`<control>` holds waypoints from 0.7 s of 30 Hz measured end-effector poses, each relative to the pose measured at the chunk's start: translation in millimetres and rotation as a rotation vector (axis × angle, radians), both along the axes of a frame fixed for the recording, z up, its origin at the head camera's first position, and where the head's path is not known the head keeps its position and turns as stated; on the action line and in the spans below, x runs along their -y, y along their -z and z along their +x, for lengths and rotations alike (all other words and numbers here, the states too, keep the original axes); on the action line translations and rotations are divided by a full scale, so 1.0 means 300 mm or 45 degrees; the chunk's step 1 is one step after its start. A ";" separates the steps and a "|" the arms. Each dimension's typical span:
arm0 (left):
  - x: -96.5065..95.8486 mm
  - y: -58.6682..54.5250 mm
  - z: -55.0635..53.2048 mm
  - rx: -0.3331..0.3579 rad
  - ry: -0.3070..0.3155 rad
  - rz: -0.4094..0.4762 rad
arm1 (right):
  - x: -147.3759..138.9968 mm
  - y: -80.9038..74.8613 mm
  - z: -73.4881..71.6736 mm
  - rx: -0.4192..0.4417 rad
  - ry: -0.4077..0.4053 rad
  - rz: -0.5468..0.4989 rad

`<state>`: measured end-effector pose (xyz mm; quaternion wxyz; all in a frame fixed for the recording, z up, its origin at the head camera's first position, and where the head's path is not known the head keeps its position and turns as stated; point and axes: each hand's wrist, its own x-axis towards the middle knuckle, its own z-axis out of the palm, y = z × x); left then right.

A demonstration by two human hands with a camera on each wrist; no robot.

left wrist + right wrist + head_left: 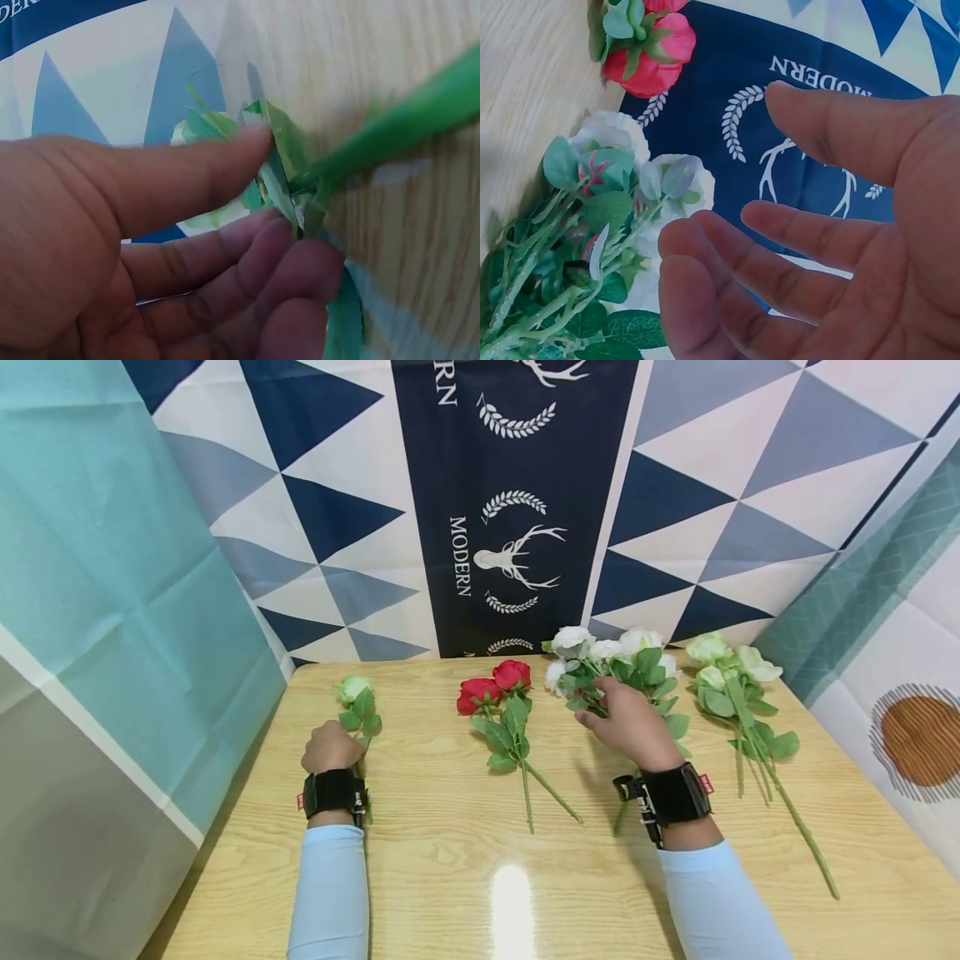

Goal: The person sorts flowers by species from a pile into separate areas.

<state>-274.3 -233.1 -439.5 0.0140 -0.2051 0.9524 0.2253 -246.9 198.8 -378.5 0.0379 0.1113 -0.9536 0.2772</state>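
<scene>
On the left side of the table, my left hand (332, 748) is at the stem of a pale green rose (352, 688). In the left wrist view, the thumb and curled fingers (247, 259) close around its leaves, with the green stem (405, 124) running off to the right. My right hand (630, 723) hovers at the white roses (606, 650), its fingers loosely bent and apart. The right wrist view shows nothing between thumb and fingers; the white blooms (681, 180) and their leaves lie beside the fingertips.
Two red roses (495, 687) lie between the hands, their stems pointing toward me. A bunch of pale green flowers (731, 670) lies at the right, one long stem reaching to the front right. Patterned cloth (517, 485) hangs behind the wooden table (435, 860).
</scene>
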 end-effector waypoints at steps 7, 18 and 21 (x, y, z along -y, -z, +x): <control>-0.002 0.009 -0.008 0.062 0.038 -0.010 | 0.010 -0.005 0.007 -0.038 -0.022 0.014; -0.006 -0.014 0.009 0.275 0.175 -0.001 | 0.027 0.001 0.006 -0.034 -0.071 0.027; -0.006 -0.027 0.015 0.204 0.162 0.019 | 0.030 0.002 0.006 -0.023 -0.088 0.019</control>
